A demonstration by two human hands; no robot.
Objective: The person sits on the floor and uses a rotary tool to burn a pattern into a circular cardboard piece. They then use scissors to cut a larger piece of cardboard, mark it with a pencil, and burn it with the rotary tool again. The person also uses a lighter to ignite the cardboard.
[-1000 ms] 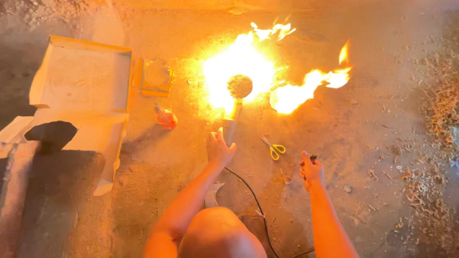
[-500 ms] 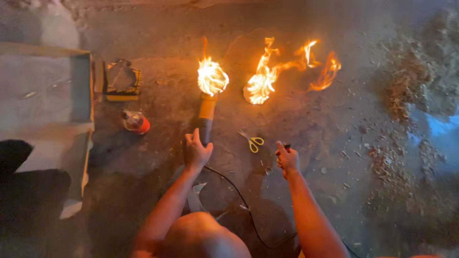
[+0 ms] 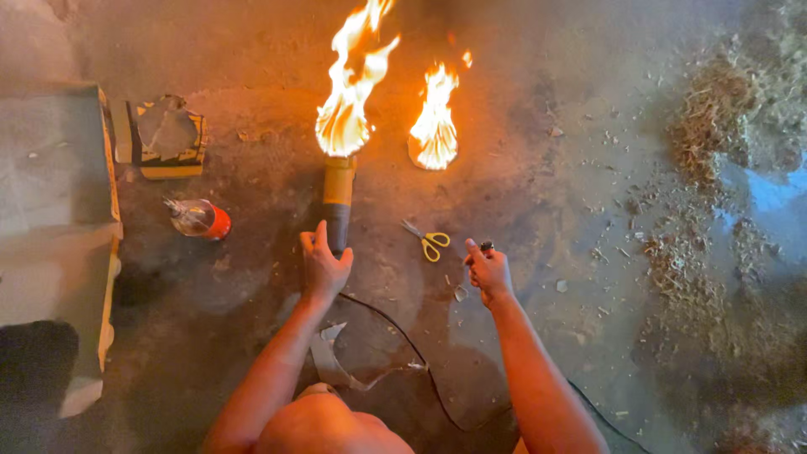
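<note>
Concrete floor [image 3: 588,126]; left fingers [image 3: 322,252] spread beside burning tube [image 3: 338,202], right fingers [image 3: 481,256] pinching lighter [image 3: 486,246]

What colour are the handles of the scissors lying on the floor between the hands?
Yellow handles on the scissors, clearest in the head view, lying on the floor between the left hand and right hand.

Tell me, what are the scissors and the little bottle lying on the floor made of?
The scissors look like grey metal blades with smooth yellow plastic handles. The bottle seems clear glass or plastic, since light shows through it, with a red end, probably a label or cap. The floor looks like rough, dusty concrete.
</note>
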